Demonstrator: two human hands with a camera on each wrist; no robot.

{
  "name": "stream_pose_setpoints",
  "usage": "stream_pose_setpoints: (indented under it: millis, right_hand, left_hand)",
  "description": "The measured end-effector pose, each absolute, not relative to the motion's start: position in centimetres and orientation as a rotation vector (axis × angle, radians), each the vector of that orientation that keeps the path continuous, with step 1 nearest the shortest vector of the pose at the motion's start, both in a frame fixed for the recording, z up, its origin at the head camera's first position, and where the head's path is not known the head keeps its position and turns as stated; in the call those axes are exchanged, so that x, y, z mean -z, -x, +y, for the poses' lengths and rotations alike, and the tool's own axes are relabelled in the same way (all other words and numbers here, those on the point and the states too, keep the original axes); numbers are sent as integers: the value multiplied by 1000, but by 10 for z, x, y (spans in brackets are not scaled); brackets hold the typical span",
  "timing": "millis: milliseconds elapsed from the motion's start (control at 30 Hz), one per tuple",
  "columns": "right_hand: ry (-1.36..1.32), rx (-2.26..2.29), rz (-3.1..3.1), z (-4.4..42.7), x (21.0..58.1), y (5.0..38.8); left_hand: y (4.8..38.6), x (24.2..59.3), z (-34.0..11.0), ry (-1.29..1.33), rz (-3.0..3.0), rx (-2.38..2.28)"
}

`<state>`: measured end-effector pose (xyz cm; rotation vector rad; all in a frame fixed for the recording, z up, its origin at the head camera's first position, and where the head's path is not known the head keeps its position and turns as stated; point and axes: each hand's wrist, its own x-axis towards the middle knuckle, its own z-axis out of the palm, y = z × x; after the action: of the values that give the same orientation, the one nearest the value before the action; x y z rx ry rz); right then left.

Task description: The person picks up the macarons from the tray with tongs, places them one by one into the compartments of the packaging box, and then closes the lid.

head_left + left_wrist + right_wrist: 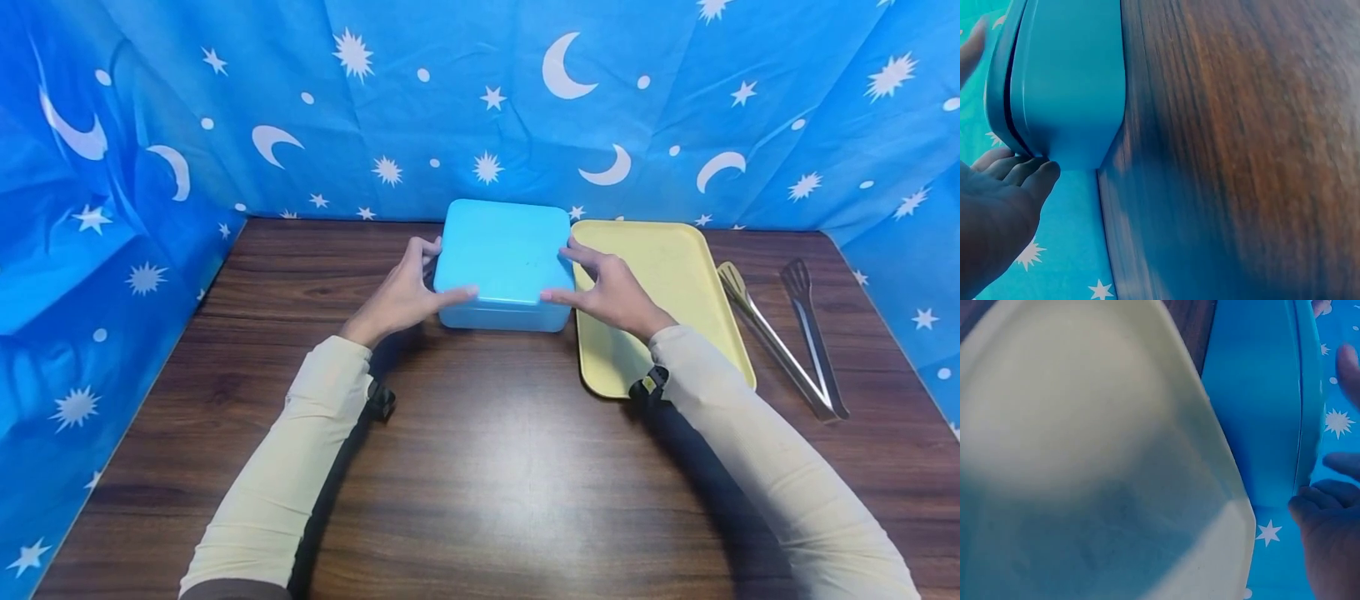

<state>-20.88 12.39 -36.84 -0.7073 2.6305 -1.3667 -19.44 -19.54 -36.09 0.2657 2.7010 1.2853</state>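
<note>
A light-blue lidded box (504, 317) stands at the back middle of the table. Its lid (502, 246) lies on top, and a dark, narrow seam runs between lid and body in the left wrist view. With its fingertips at the lid's left edge, my left hand (405, 292) holds that side, the thumb reaching over the front left corner. On the opposite side my right hand (615, 292) holds the lid's right edge, fingers bent at the rim and thumb toward the front right corner. What lies inside the box is hidden.
A pale yellow tray (663, 275) lies right of the box, under my right wrist. Farther right, metal tongs (787, 358) lie spread on the dark wooden table (480, 483). Blue cloth (450, 100) with moons and stars hangs behind and at both sides.
</note>
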Motion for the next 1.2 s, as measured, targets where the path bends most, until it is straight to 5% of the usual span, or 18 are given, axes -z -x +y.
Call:
stream_pose_setpoints:
  millis: [867,1200]
  right_hand:
    - [524,1087,2667,103,353,248]
    - [541,924,2624,101,339,266]
  left_hand:
    - [205,355,-191,-146,2611,-1327]
    - [229,339,-178,-441,2783,-777]
